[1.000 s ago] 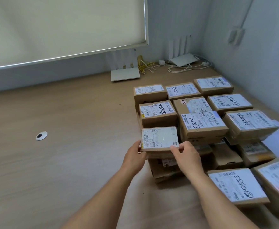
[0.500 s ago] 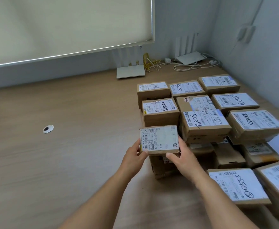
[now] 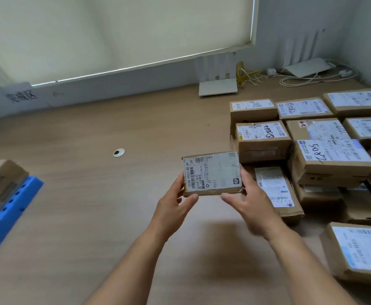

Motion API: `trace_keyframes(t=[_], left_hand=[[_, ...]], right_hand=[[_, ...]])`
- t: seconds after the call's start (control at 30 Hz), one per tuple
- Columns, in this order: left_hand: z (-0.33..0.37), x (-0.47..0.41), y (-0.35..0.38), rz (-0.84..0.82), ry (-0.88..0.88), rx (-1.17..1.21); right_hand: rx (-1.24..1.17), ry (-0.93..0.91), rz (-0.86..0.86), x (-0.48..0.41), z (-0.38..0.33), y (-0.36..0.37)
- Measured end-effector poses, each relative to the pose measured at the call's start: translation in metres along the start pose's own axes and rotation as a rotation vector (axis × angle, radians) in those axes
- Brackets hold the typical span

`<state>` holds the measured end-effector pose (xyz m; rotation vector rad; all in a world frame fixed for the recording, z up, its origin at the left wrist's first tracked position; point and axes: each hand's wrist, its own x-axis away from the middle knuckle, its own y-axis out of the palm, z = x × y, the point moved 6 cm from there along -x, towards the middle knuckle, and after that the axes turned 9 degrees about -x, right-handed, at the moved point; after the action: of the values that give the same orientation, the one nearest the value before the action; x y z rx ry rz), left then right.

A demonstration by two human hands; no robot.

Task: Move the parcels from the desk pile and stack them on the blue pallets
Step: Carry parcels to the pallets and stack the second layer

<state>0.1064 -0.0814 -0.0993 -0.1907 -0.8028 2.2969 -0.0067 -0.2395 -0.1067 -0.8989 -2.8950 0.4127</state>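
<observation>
Held above the table, centre of view: one small flat parcel, label up, clear of the surface. Gripped at its left side by the left hand, thumb on the near edge, fingers up the left side. Gripped at its right side by the right hand in the same manner. Just right of the held parcel: the parcel pile, stacked in rows toward the far right corner. At the left edge of view: a blue pallet carrying brown boxes. Far side, by the wall: a white router and loose cables.
</observation>
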Motion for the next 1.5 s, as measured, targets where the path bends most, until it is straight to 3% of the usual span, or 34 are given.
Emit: trace_keyframes(t=[0.77, 1.2, 1.5], left_hand=[[-0.137, 0.17, -0.251, 0.421, -0.141, 0.047], [-0.227, 0.286, -0.385, 0.569, -0.239, -0.034], [-0.278, 0.315, -0.455, 0.681, -0.293, -0.016]], right_hand=[[-0.018, -0.286, -0.28, 0.059, -0.145, 0.284], [-0.059, -0.39, -0.452, 0.13, -0.213, 0.46], [-0.061, -0.41, -0.534, 0.128, -0.246, 0.553]])
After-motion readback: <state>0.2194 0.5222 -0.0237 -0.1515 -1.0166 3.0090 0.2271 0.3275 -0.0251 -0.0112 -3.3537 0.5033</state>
